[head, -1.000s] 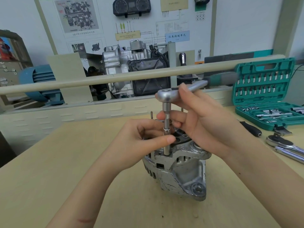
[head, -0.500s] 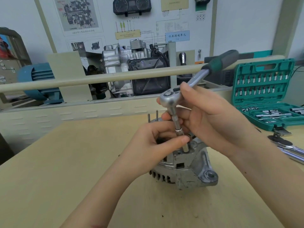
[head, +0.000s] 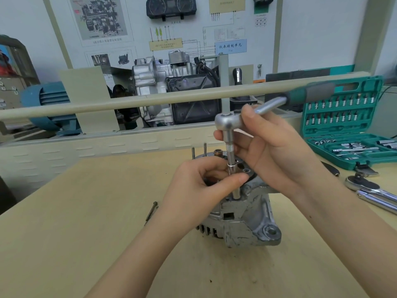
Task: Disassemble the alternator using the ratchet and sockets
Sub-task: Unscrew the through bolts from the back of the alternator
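A: Item 1?
B: Alternator (head: 242, 220), centre of the wooden table (head: 64, 233), housing upright, 2 studs (head: 198, 151) at its far edge.

A: Item 2?
B: Ratchet (head: 228, 122), extension and socket (head: 233, 168) running down onto the alternator's top; green handle (head: 309, 93) blurred, pointing right.

A: Hands?
B: Left hand (head: 199, 190) pinches the extension. Right hand (head: 272, 151) curls round the ratchet neck, apparently thumb on the head.

A: Sundries?
B: 2 loose bolts (head: 152, 211) left of the alternator; open green socket case (head: 343, 121) far right; a second ratchet (head: 369, 190) nearer.
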### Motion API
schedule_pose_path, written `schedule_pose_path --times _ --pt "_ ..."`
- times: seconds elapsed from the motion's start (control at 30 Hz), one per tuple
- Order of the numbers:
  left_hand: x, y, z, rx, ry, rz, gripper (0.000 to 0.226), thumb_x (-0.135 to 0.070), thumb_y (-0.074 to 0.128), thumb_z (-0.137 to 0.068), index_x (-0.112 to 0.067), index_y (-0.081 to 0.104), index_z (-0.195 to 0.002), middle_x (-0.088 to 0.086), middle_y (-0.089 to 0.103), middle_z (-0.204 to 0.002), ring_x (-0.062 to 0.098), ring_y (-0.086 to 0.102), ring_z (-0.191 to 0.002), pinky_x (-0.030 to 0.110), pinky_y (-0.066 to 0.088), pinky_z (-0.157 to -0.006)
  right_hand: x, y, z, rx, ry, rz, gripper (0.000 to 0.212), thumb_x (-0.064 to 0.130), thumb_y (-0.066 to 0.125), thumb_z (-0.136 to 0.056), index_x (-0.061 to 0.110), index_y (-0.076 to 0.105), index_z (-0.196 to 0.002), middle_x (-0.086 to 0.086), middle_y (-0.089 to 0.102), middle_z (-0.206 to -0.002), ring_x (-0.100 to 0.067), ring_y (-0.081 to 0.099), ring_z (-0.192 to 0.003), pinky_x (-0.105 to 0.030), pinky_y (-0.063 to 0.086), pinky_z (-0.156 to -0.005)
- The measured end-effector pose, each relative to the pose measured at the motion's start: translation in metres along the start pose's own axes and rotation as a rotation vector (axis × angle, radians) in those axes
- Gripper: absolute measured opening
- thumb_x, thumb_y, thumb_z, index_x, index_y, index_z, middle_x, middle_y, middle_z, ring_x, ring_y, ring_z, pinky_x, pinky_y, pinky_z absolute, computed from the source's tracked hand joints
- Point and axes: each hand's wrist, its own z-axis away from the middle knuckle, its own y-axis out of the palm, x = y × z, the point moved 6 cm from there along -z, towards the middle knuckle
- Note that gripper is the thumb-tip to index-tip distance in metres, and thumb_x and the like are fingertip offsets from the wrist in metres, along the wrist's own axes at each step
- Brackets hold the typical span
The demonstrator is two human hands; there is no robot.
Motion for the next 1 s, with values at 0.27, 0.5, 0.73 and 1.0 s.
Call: schedule_pose_path --times 0.27,0.5,0.73,1.0 --pt "0.0008 0.0059 0.0019 0.117 0.008 0.054 0.011 -0.021 0.064 -0.078 -0.019 0.063 -0.068 -0.007 0.062 -0.060 -0.003 0.054 -0.059 0.008 0.040 -0.056 -0.0039 0.0015 -0.0008 0.036 0.102 -0.009 0.034 0.036 0.045 -0.077 0.007 0.059 -0.086 -0.001 0.073 -0.083 -0.012 0.069 -0.070 -0.021 0.052 -0.058" --pt "0.0024 0.0050 0.0025 0.010 -0.030 0.069 0.008 -0.025 0.071 -0.071 -0.024 0.065 -0.076 -0.014 0.067 -0.059 -0.006 0.059 -0.060 0.008 0.043 -0.060 0.0015 -0.0029 0.0006 0.002 0.001 -0.076 0.006 0.024 0.057 -0.071 0.020 0.058 -0.066 0.000 0.069 -0.073 -0.014 0.066 -0.064 -0.022 0.049 -0.059" --pt "0.0018 0.0059 0.0029 0.056 -0.036 0.071 0.014 -0.014 0.065 -0.081 -0.024 0.068 -0.089 -0.005 0.073 -0.082 0.007 0.068 -0.079 0.019 0.054 -0.074 -0.0020 -0.0017 -0.0013 0.036 0.073 -0.051 0.030 0.034 0.047 -0.076 0.015 0.071 -0.075 -0.002 0.073 -0.086 -0.013 0.069 -0.071 -0.021 0.054 -0.062" --pt "0.0003 0.0053 0.0033 -0.068 -0.007 0.079 0.017 -0.020 0.077 -0.071 -0.033 0.066 -0.071 -0.014 0.069 -0.061 -0.003 0.064 -0.060 0.010 0.047 -0.059 0.0026 -0.0049 -0.0002 -0.022 -0.020 -0.078 0.013 0.021 0.059 -0.069 0.014 0.054 -0.078 -0.002 0.068 -0.074 -0.015 0.065 -0.060 -0.022 0.051 -0.057"
